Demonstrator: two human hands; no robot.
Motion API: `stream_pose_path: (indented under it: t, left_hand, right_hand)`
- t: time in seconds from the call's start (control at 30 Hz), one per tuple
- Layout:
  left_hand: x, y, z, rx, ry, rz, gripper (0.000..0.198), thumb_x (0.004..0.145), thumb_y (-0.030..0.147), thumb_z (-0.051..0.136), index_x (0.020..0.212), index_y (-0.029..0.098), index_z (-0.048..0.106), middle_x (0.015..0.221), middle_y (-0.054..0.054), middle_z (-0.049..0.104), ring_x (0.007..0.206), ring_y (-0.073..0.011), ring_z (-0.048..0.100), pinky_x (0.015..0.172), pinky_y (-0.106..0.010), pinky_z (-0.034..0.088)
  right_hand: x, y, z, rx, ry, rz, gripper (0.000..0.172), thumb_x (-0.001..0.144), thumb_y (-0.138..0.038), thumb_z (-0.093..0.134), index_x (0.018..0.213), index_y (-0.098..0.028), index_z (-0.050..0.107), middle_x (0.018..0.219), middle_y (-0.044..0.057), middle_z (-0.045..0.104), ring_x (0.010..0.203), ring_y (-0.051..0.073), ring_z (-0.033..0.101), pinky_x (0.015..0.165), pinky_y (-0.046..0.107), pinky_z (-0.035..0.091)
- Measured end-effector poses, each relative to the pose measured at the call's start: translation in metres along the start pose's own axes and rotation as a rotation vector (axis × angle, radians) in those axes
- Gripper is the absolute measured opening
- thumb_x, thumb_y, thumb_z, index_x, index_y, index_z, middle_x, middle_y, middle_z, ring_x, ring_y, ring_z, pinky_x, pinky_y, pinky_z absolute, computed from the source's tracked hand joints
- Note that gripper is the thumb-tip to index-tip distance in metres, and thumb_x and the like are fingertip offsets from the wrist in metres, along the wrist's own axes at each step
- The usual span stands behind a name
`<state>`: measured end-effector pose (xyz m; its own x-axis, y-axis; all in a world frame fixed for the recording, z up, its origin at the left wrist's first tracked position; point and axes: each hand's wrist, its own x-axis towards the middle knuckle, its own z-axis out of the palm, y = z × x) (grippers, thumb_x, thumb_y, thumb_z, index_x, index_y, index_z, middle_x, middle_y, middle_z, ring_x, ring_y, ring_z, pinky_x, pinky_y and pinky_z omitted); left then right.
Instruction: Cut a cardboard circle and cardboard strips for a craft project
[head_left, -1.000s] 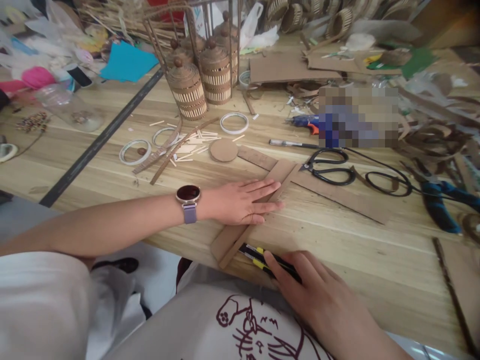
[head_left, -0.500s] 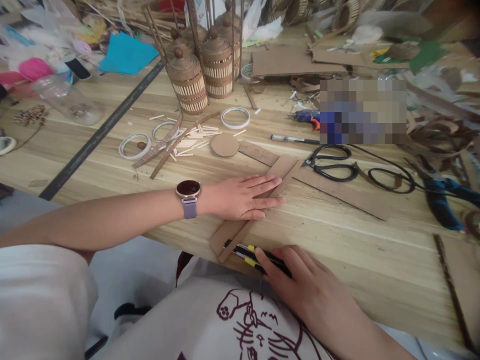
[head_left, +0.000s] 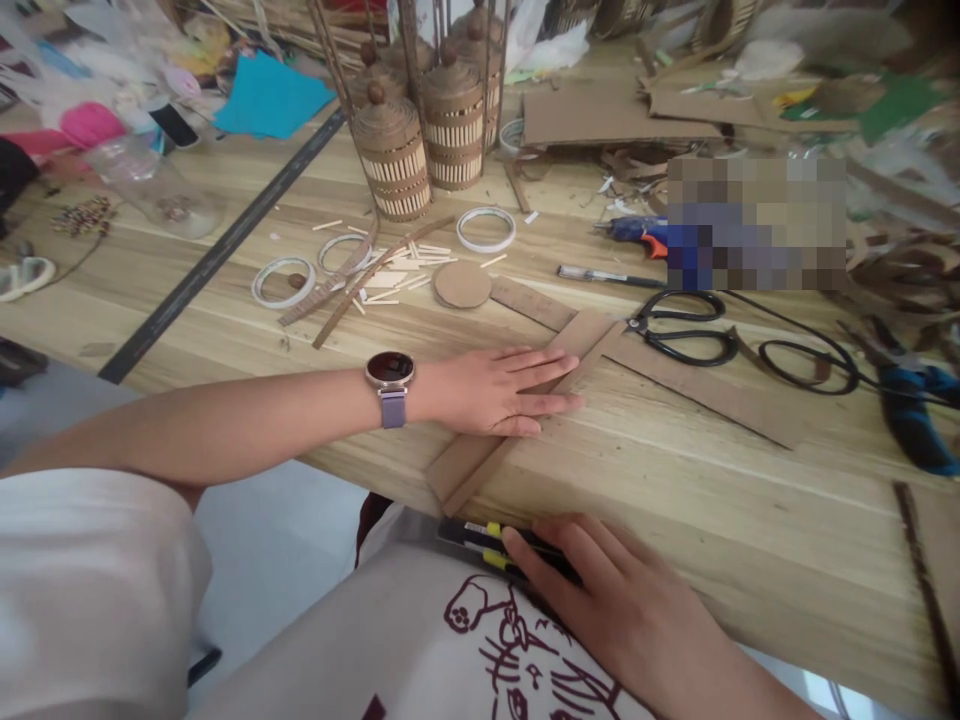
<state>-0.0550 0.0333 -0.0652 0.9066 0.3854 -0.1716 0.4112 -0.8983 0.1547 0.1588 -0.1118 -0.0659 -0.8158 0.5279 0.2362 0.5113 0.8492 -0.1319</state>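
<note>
I have the left hand flat on the strip, fingers spread, gripping nothing, pressing it to the counter. The fingers of the right hand are closed around the cutter, its tip just off the strip's near end; I can't tell how much blade shows. At least one left fingertip overhangs the strip's right edge, so I'd tuck it in before any stroke there, press firmly, and stop strokes short of the shirt.
</note>
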Motion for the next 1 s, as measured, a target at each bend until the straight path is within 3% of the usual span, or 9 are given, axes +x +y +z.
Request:
stream_pose_path:
  t: [0.17, 0.27, 0.4, 0.5, 0.6, 0.7, 0.83, 0.9, 1.0]
  left_hand:
    - [0.0, 0.0, 0.001, 0.015, 0.01, -0.007, 0.057, 0.108, 0.045, 0.042, 0.161, 0.029, 0.031, 0.172, -0.005, 0.015, 0.159, -0.0214, 0.011, 0.129, -0.037, 0.01]
    - [0.0, 0.005, -0.005, 0.033, 0.049, 0.006, 0.055, 0.106, 0.045, 0.046, 0.157, 0.025, 0.041, 0.169, -0.01, 0.025, 0.157, -0.0268, 0.021, 0.128, -0.044, 0.014]
    - [-0.002, 0.019, -0.016, 0.058, 0.111, -0.039, 0.036, 0.104, 0.035, 0.052, 0.131, 0.017, 0.067, 0.15, -0.018, 0.053, 0.138, -0.035, 0.047, 0.111, -0.048, 0.042]
    - [-0.007, 0.035, -0.02, -0.012, 0.117, -0.161, 0.022, 0.103, 0.022, 0.051, 0.099, 0.015, 0.072, 0.115, -0.012, 0.065, 0.1, -0.0259, 0.063, 0.085, -0.036, 0.052]
    - [-0.011, 0.043, -0.023, -0.251, 0.115, -0.299, 0.023, 0.101, 0.011, 0.048, 0.093, 0.017, 0.069, 0.105, -0.005, 0.064, 0.078, -0.0159, 0.062, 0.072, -0.029, 0.049]
    - [-0.009, 0.034, -0.029, -0.419, 0.227, -0.342, 0.018, 0.097, 0.011, 0.055, 0.093, 0.019, 0.07, 0.101, -0.002, 0.064, 0.084, -0.0155, 0.064, 0.076, -0.028, 0.048]
    - [0.003, 0.002, -0.039, -0.226, 0.425, -0.368, 0.02, 0.096, 0.009, 0.053, 0.095, 0.016, 0.071, 0.102, -0.006, 0.064, 0.089, -0.0194, 0.062, 0.08, -0.032, 0.048]
    - [0.008, -0.006, -0.042, -0.08, 0.46, -0.391, 0.02, 0.097, 0.009, 0.051, 0.095, 0.014, 0.071, 0.106, -0.01, 0.064, 0.099, -0.0243, 0.06, 0.088, -0.037, 0.048]
    - [0.008, 0.006, -0.044, 0.017, 0.41, -0.422, 0.019, 0.1, 0.028, 0.058, 0.096, 0.012, 0.069, 0.11, -0.014, 0.062, 0.108, -0.0307, 0.057, 0.094, -0.044, 0.048]
  right_hand:
    - [0.001, 0.003, -0.004, 0.011, -0.004, -0.009, 0.039, 0.098, -0.005, 0.037, 0.121, -0.015, 0.066, 0.086, 0.007, 0.07, 0.073, 0.021, 0.067, 0.065, 0.033, 0.057]
    - [-0.003, 0.01, -0.01, 0.005, -0.01, -0.014, 0.039, 0.101, -0.006, 0.035, 0.124, -0.017, 0.065, 0.089, 0.007, 0.07, 0.079, 0.02, 0.068, 0.071, 0.034, 0.058]
    - [-0.018, 0.029, -0.022, 0.004, 0.02, 0.061, 0.035, 0.106, -0.014, 0.036, 0.124, -0.019, 0.065, 0.091, 0.006, 0.069, 0.083, 0.018, 0.068, 0.073, 0.03, 0.058]
    - [-0.034, 0.051, -0.028, -0.006, 0.067, 0.126, 0.032, 0.108, -0.024, 0.037, 0.123, -0.018, 0.066, 0.096, 0.008, 0.069, 0.089, 0.019, 0.069, 0.073, 0.029, 0.059]
    - [-0.049, 0.071, -0.031, -0.052, 0.063, 0.133, 0.032, 0.107, -0.027, 0.041, 0.124, -0.017, 0.066, 0.098, 0.01, 0.07, 0.089, 0.02, 0.071, 0.072, 0.03, 0.062]
    - [-0.059, 0.083, -0.032, -0.076, 0.046, 0.166, 0.032, 0.107, -0.027, 0.041, 0.125, -0.016, 0.065, 0.101, 0.011, 0.071, 0.088, 0.021, 0.073, 0.072, 0.033, 0.063]
    - [-0.062, 0.085, -0.03, -0.074, 0.037, 0.183, 0.033, 0.107, -0.027, 0.041, 0.128, -0.016, 0.064, 0.103, 0.012, 0.071, 0.091, 0.021, 0.074, 0.074, 0.033, 0.064]
    - [-0.06, 0.085, -0.031, -0.076, 0.039, 0.177, 0.033, 0.107, -0.027, 0.041, 0.128, -0.016, 0.064, 0.102, 0.011, 0.071, 0.092, 0.021, 0.074, 0.076, 0.032, 0.064]
    - [-0.06, 0.086, -0.031, -0.087, 0.053, 0.174, 0.033, 0.107, -0.027, 0.042, 0.128, -0.017, 0.065, 0.101, 0.011, 0.072, 0.092, 0.02, 0.074, 0.077, 0.031, 0.063]
